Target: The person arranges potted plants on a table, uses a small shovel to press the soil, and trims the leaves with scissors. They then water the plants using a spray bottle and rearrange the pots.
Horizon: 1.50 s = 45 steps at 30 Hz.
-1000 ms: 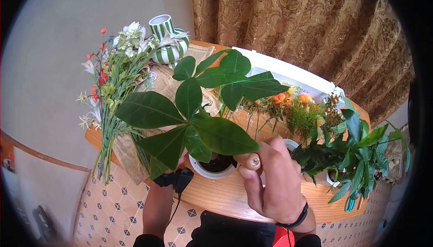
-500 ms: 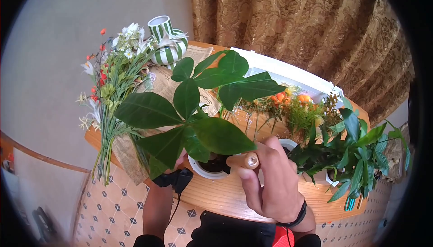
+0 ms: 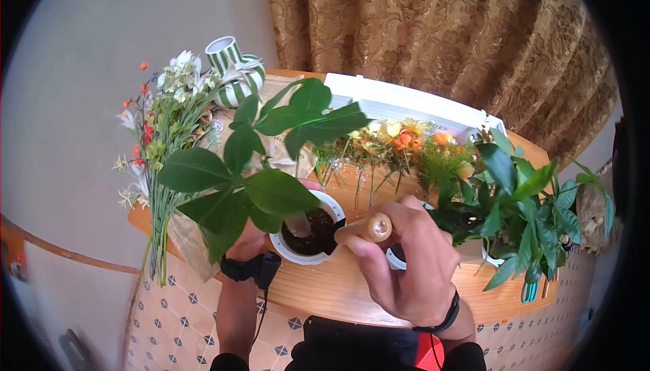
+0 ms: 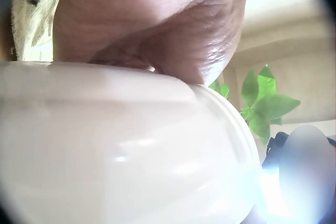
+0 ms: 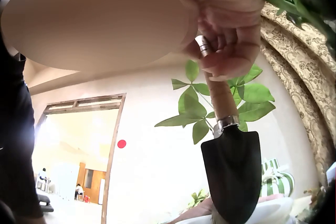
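Note:
A white plant pot with dark soil stands near the table's front edge. Its broad-leaved plant leans left over the rim. My left hand, partly hidden by leaves, grips the pot's left side, with fingers showing at the far rim; in the left wrist view the hand is right at the white wall. My right hand holds a small garden trowel by its wooden handle. In the right wrist view the trowel's black blade points down beside the pot rim.
On the left lies a bunch of artificial flowers, near a green-striped vase. Orange and yellow flowers lie before a white box at the back. Another leafy plant and a blue tool are at the right.
The plant's leaves have shifted left, so more soil and rim show. My left fingers now appear at the far rim. The right hand keeps hold of the trowel; the head view has shifted a little.

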Motion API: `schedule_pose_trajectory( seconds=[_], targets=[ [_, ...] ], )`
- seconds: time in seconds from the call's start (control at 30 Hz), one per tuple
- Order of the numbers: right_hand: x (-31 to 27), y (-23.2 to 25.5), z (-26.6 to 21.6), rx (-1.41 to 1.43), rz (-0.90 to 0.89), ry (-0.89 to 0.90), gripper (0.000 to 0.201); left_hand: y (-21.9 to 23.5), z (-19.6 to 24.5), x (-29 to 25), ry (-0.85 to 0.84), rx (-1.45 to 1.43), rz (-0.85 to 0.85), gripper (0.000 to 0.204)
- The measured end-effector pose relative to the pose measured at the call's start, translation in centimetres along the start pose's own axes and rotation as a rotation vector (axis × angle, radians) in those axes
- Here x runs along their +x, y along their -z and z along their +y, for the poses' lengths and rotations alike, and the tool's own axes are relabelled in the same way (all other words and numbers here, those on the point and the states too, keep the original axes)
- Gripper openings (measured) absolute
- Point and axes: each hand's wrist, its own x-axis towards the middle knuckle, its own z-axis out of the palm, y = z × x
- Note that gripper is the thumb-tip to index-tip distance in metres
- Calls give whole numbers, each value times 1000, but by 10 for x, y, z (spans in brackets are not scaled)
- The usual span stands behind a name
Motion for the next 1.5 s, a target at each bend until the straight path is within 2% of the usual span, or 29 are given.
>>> schedule_pose_trajectory(
  seconds=[0.07,0.13,0.2,0.27,0.4,0.47,0.5,0.57,0.6,0.67,0.9,1.0,1.17,1.2,1.27,1.37,1.5],
  targets=[
    [0,3,0,20,33,-7,34,-8,2,-1,1,-28,-13,40],
    [0,5,-1,69,45,-24,32,-22,12,-6,-38,189,72,39],
    [-2,8,-2,72,54,-36,31,-30,22,-12,-93,310,31,39],
    [0,10,-4,114,79,-35,29,-26,9,-18,-72,380,204,39],
    [0,13,-9,154,109,-62,25,-31,-9,-33,-125,257,288,37],
    [0,14,-6,89,60,-49,26,-29,-21,-46,-209,473,443,35],
    [1,14,-6,90,60,-50,26,-32,-26,-52,-208,474,444,35],
    [1,15,-6,52,14,-23,26,-43,-35,-59,-323,484,577,34],
    [1,15,-5,42,21,-24,26,-47,-39,-61,-327,484,565,34],
    [-1,14,-5,79,-62,8,26,-51,-45,-65,-487,680,649,33],
    [-2,15,0,95,-221,40,24,-37,-55,-82,-327,700,571,36],
    [-6,14,1,146,-228,-4,24,-51,-56,-85,-412,648,487,51],
    [-5,13,1,153,-214,18,21,-75,-53,-93,-545,568,339,97],
    [-4,14,1,138,-233,24,20,-76,-51,-94,-544,569,339,97],
    [-2,18,-1,133,-232,25,20,-77,-48,-95,-408,697,352,124],
    [-2,21,0,122,-235,33,21,-84,-54,-90,-410,668,419,126],
    [-4,19,-1,91,-256,39,22,-86,-56,-87,-435,700,428,128]
  ],
)
